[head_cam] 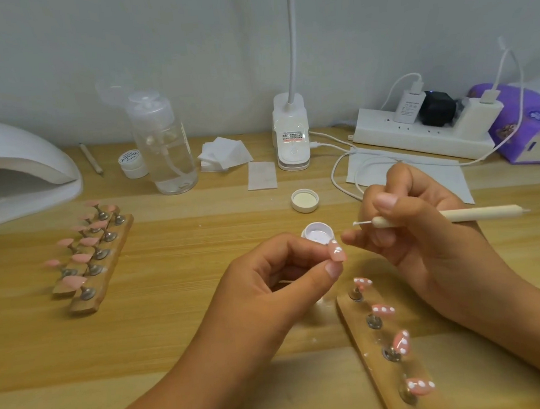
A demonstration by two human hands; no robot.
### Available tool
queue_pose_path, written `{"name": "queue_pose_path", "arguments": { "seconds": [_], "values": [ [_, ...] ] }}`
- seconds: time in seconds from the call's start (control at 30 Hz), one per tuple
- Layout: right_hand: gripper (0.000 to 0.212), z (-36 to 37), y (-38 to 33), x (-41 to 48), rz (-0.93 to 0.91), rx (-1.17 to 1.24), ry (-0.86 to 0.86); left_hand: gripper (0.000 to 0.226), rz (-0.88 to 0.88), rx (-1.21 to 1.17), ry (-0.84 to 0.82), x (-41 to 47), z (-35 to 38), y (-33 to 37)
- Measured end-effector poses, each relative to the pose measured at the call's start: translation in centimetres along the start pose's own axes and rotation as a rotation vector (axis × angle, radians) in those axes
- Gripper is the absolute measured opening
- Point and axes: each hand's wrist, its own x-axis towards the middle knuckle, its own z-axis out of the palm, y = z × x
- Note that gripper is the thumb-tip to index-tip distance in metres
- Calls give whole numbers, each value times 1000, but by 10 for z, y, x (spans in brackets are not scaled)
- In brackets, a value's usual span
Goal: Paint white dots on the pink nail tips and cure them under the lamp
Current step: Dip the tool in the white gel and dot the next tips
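Far beyond the left hand [277, 277], near the wall, stands a clear pump bottle [165, 147], with a small white labelled jar [132, 162] and a thin wooden stick [90, 158] to its left. White square wipes [223, 153] lie between the bottle and a white desk light's base [291, 139]. Beyond the right hand [417, 226], a white power strip [423, 136] carries a white charger [410, 106] and a black plug [437, 108]. A purple tissue pack [525, 122] sits at its right end, and a paper sheet [445, 173] lies on the wooden surface [200, 228].

Curing lamp [18, 148] cut by left edge; desk lamp [291, 132] head above frame; jar [133, 164] label unreadable.
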Motion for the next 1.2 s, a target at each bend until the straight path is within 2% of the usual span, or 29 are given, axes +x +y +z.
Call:
{"name": "queue_pose_path", "arguments": {
  "seconds": [0.13,0.27,0.47,1.2],
  "values": [
    [22,3,-1,-1,39,15,-12,5,4,8,-5,0,0,0],
    [32,4,-2,-1,57,17,-52,4,1,16,-2,0,0,0],
    [23,6,-2,-1,45,21,-47,6,-14,14,-9,0,1,1],
    [21,4,0,-1,20,-56,-115,6,-9,22,-12,0,1,0]
  ]
}}
